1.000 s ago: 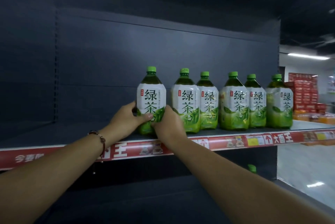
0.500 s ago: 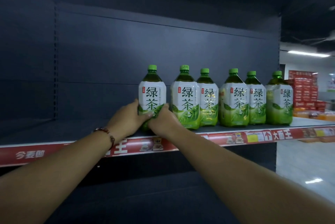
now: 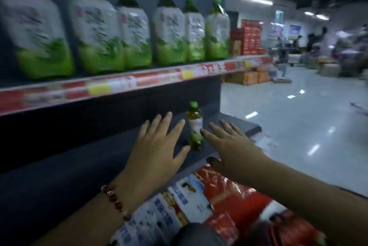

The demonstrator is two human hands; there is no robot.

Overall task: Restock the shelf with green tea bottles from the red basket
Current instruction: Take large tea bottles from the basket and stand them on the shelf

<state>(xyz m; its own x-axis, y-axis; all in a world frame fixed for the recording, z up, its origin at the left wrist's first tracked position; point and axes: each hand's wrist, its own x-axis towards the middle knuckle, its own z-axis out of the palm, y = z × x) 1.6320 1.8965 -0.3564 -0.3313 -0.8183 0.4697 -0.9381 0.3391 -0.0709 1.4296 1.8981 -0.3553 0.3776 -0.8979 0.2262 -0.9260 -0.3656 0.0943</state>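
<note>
Bare, spread hands (image 3: 157,146) (image 3: 229,146), empty, flanking a small bottle (image 3: 195,126).

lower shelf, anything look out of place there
One small green tea bottle stands alone on the lower shelf, upright, while six large bottles line the upper shelf. Both hands are open and empty. Motion blur hides finer detail.

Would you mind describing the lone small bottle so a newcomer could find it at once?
Start at the dark shelving unit whose upper shelf holds six large green tea bottles. Drop to the shelf below, near its right end, between the open left hand and right hand. The small bottle stands there alone, upright, green-capped, much slimmer than those above.
</note>
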